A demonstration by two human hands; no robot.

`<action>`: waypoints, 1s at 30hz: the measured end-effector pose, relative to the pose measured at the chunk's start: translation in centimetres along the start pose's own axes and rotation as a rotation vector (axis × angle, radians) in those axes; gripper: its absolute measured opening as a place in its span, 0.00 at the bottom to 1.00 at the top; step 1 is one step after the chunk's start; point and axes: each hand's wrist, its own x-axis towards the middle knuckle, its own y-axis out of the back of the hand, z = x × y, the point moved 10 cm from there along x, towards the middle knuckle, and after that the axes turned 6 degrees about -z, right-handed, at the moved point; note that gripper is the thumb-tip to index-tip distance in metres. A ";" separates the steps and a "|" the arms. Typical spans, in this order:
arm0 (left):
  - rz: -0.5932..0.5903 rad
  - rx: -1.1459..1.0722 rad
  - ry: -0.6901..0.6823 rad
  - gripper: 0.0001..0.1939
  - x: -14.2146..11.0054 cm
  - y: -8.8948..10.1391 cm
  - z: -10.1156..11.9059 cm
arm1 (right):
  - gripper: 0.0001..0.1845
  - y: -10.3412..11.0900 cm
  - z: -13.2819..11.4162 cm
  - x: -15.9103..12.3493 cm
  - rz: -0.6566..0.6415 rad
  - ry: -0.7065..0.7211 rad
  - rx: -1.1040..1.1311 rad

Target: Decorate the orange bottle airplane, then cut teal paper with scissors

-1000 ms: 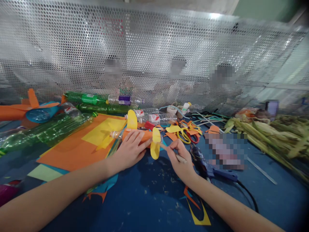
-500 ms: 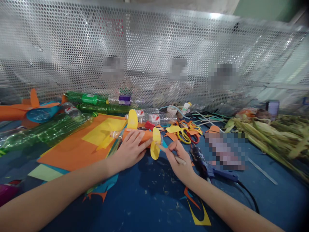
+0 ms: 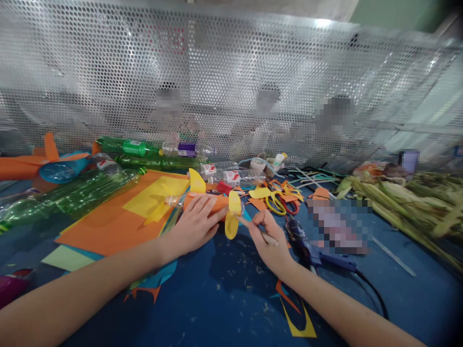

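Bottle (image 3: 220, 201), sleeved in orange paper, lies on its side on the blue desk (image 3: 213, 308), its clear neck (image 3: 174, 201) pointing to nine o'clock. With that bottle as the middle of the dial, twelve points away from the person. Two yellow paper pieces stand out from it: a curved one (image 3: 197, 183) at ten to eleven o'clock and a rounded one (image 3: 232, 224) at about four.

The left hand (image 3: 197, 219) comes in from seven o'clock, palm down, its fingers laid over the orange sleeve and holding it, with the index finger stretched toward the rounded piece. The right hand (image 3: 269, 243) is at four o'clock, its fingers clamped on a pale, pen-like stick (image 3: 270, 238). The stick's tip reaches the rounded piece; I cannot tell whether it touches.

At nine o'clock, orange sheets (image 3: 104, 229) lie under a smaller yellow sheet (image 3: 144, 197). Green bottles (image 3: 90, 193) rest beyond them at ten. Clear bottles with red-and-white labels (image 3: 248, 177) lie near, at twelve to one. Yellow-handled scissors (image 3: 268, 204) sit among paper scraps at three o'clock, with husks (image 3: 401, 193) well apart on the same bearing. A blue glue gun (image 3: 306, 246) lies at four, beside the right hand, and a yellow offcut (image 3: 309, 327) at five. A perforated metal screen (image 3: 224, 58) spans twelve o'clock.
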 end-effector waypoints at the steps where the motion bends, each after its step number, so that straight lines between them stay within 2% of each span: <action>1: -0.001 0.000 0.002 0.20 0.0 0.0 0.0 | 0.09 0.0 0.0 0.0 0.004 -0.001 0.001; 10: -0.013 -0.009 -0.004 0.21 0.0 -0.2 0.0 | 0.09 0.4 -0.2 0.0 0.043 0.029 0.049; 21: 0.000 -0.007 -0.003 0.19 0.0 -0.2 0.0 | 0.09 -0.5 0.3 0.0 -0.030 -0.021 -0.034; 30: -0.005 0.000 -0.004 0.20 0.0 -0.1 0.1 | 0.10 -0.6 0.2 0.0 -0.037 -0.007 -0.012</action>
